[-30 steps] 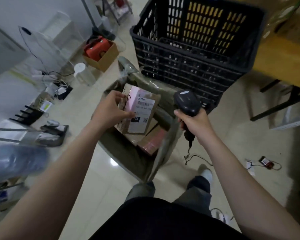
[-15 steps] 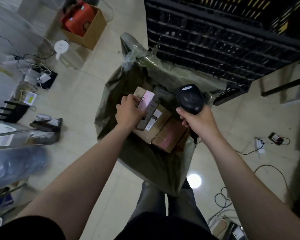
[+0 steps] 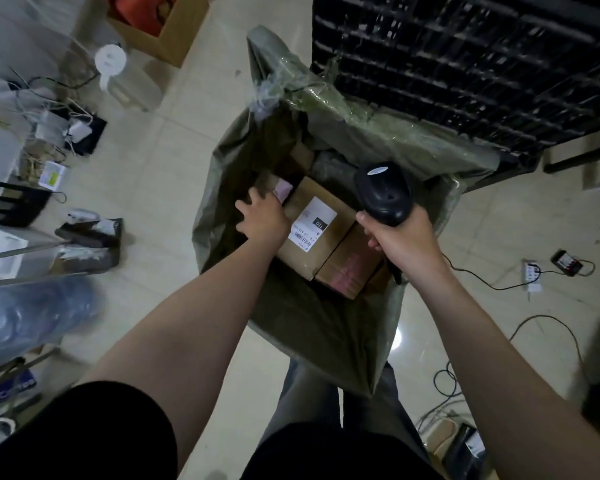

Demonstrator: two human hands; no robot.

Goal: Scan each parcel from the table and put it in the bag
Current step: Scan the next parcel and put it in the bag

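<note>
- Showing a left hand (image 3: 264,220) lowered, back upward, into the open mouth of an olive-green woven plastic bag (image 3: 291,327) standing on a pale tiled floor (image 3: 160,188).
- Resting the fingertips on a small pink-and-brown parcel (image 3: 284,189) inside the bag, close to its left wall. Contact hidden beneath the knuckles, so impossible to tell whether grasped or already let go.
- Showing a right hand (image 3: 400,237) clenched round the handle of a black handheld barcode scanner (image 3: 383,194), held over the right side of the bag mouth, scanner head pointing away from the body.
- Locating, inside the bag and just right of the pink parcel, a brown cardboard box with a white shipping label (image 3: 312,237), label upward, touching a second brown cardboard box with faded pink print (image 3: 347,268) along one edge.
- Placing a black plastic lattice crate (image 3: 465,64) directly behind the bag, against its far rim.
- Marking, at upper left on the floor, an open cardboard carton holding a red object (image 3: 160,26), well apart from the bag.
</note>
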